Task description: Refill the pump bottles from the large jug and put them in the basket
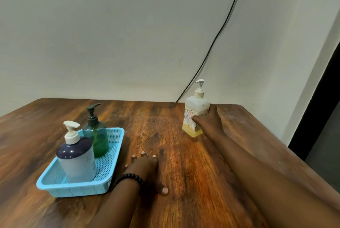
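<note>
A light blue mesh basket sits on the left of the wooden table. Inside it stand a grey bottle with a dark shoulder and white pump and, behind it, a clear bottle of green liquid with a black pump. At the far right stands a white pump bottle with a little yellow liquid at its bottom. My right hand grips this bottle from its right side, thumb across the label. Beside the basket, my left hand rests flat on the table, fingers spread, a black bead bracelet on the wrist. No large jug is in view.
The wooden table ends at a pale wall behind. A black cable runs down the wall to the table's back edge near the white bottle. The table's right edge drops off toward a dark doorway.
</note>
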